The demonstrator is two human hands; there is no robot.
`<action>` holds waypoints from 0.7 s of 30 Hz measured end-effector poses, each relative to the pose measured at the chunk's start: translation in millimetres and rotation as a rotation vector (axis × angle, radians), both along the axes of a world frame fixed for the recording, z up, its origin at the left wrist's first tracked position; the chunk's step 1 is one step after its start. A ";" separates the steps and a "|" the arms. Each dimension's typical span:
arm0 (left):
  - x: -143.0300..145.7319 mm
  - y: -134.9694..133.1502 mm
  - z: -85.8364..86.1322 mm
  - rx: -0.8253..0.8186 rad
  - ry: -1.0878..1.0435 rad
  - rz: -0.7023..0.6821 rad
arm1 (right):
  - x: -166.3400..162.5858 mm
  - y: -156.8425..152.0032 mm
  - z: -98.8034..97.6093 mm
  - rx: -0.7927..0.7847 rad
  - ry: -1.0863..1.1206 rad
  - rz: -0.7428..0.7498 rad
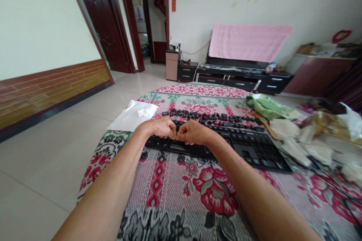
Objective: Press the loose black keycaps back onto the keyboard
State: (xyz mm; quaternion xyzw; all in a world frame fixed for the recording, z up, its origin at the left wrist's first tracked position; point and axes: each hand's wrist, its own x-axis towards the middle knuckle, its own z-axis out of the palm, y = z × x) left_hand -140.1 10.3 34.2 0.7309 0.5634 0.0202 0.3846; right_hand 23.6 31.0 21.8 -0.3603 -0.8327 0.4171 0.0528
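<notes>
A black keyboard (256, 150) lies across the patterned tablecloth in front of me. Over its left half, my left hand (162, 127) and my right hand (194, 132) meet with their fingertips together. Both hands are closed in a pinch, and whatever is between the fingers is too small or hidden to make out. Behind the keyboard, loose black keycaps (223, 117) are spread in rough rows. To the left of them a white sheet of paper (124, 119) carries a small crumpled white tissue (143, 112).
At the table's right side lie a green plastic package (268, 106), crumpled white tissues (292, 141) and a black cable (333, 180). Beyond the table stands a low black cabinet (215, 80) with a pink cloth (249, 41) over a screen.
</notes>
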 end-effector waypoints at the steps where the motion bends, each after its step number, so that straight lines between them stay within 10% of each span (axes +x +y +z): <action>1: -0.6 0.0 -0.2 0.001 0.001 0.002 | 0.0 -0.2 -0.1 -0.002 0.000 -0.002; 21: 1.3 -1.7 1.4 0.077 0.097 -0.045 | 1.4 -0.1 -1.3 -0.019 0.001 -0.003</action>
